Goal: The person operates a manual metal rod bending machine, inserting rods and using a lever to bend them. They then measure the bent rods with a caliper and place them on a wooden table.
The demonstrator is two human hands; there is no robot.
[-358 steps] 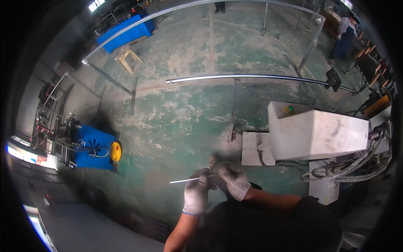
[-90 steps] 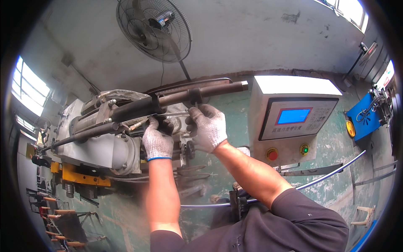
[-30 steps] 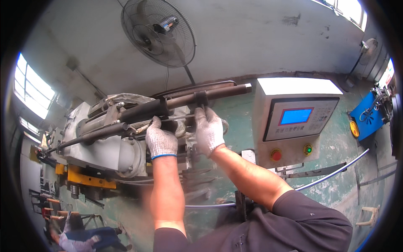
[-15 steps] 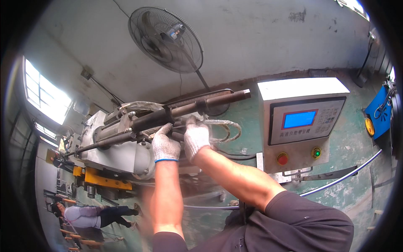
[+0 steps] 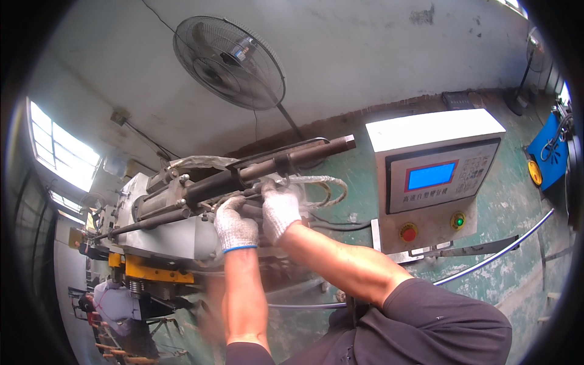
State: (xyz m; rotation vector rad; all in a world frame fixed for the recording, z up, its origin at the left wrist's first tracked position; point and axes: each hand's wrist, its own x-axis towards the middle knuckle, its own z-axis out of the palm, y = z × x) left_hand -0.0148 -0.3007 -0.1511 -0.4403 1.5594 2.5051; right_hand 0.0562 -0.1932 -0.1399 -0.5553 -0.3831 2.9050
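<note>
Both hands wear white knitted gloves and reach in under a machine's long dark shaft (image 5: 261,171). My left hand (image 5: 236,226), its cuff edged in blue, is closed with the fingers curled over dark parts below the shaft; what it grips is hidden. My right hand (image 5: 280,213) is also closed, close beside the left and a little farther right, its fingertips hidden among dark rods under the shaft. Pale braided hoses (image 5: 328,185) loop out just right of that hand. The machine's grey body (image 5: 167,238) lies to the left of my left hand.
A control box (image 5: 435,182) with a blue screen, red button and green lit button stands at the right. A pedestal fan (image 5: 228,61) is by the far wall. A yellow machine part (image 5: 158,269) sits lower left; another person (image 5: 115,307) is beyond it. A pale tube (image 5: 496,261) crosses the floor.
My left hand has shifted slightly left and down from the shaft. The right hand stays near the rods. The other person has moved left, partly behind the machine. The view has shifted a little.
</note>
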